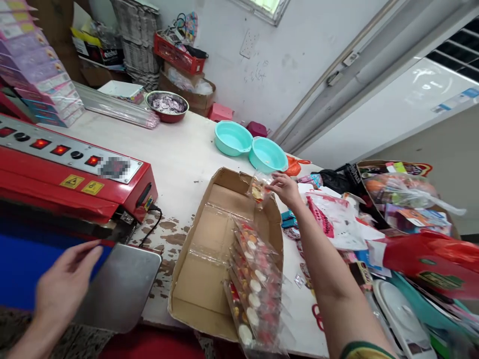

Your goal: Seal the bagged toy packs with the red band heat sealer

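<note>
Delicately, a small clear packet [258, 193] was held by the right hand [280, 187], its edge pinched between thumb and fingers in a narrow grip. Pale and yellow pieces could be seen through its film. By that grip the packet was suspended at the far right end of a shallow cardboard tray [202, 294]. Nearer the body than the grip, along the tray's right side, a row of similar packets [254, 279] was laid in overlap, with white discs and red and yellow pieces shown inside. Just beyond the grip, two turquoise basins [233, 138] were set side by side on the table [179, 144]. To the right of the grip, a white and pink plastic bag [340, 224] was heaped among other packaging.

Well apart from the right hand's grip, the left hand [65, 281] was positioned to the lower left, at the blue belt [26, 259] and the metal plate [129, 281]. Its thumb and forefinger were drawn close together; whether anything was held between them could not be told. Beyond these fingers, a red machine [45, 172] was placed, its switches [60, 150] lit, with a black cable [154, 227] connected at its end.
</note>
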`<state>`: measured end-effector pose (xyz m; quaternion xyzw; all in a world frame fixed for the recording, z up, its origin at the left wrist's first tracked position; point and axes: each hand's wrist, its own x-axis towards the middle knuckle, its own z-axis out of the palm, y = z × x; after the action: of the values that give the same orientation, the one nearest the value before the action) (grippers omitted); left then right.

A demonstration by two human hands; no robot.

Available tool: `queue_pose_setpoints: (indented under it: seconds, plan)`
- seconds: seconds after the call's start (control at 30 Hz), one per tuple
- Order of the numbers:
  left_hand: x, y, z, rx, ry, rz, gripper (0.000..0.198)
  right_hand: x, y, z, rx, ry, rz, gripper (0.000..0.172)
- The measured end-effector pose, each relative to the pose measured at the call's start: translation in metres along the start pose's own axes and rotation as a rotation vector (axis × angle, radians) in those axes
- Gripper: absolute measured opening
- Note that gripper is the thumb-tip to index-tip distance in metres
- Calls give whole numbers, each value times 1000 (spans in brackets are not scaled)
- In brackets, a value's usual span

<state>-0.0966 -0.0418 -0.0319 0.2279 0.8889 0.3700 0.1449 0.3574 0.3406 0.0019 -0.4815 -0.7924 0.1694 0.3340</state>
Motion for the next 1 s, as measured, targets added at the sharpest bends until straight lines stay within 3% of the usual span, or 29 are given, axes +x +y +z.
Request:
queue_pose_setpoints:
  seconds: [0.1,0.2,0.3,0.37,0.47,0.63,0.73,0.8,0.87,1.0]
  plan:
    - [-21,40,24,-250,-229,137,27,-17,-66,-18,132,37,-178,28]
    - [-34,91,44,-481,-431,244,35,-37,-133,-24,300,50,-166,21]
    - [-36,131,51,-673,-625,293,50,-61,-183,-3,543,5,-59,19]
    - [-32,143,50,-785,-823,265,55,-77,-207,24,699,-48,29,21]
    - [-25,133,39,-851,-1046,143,50,-96,-229,66,847,-180,118,24]
    - [-12,82,13,-821,-1025,-36,41,-104,-237,101,738,-694,-77,27]
    - [-6,58,4,-829,-1036,-92,41,-105,-242,115,727,-860,-72,27]
    - [-5,50,2,-830,-1027,-97,40,-112,-252,129,829,-852,35,27]
    - [-6,45,3,-826,-1025,-103,40,-122,-265,145,886,-745,92,33]
    - [-9,41,4,-817,-967,-121,47,-138,-282,174,811,-513,12,33]
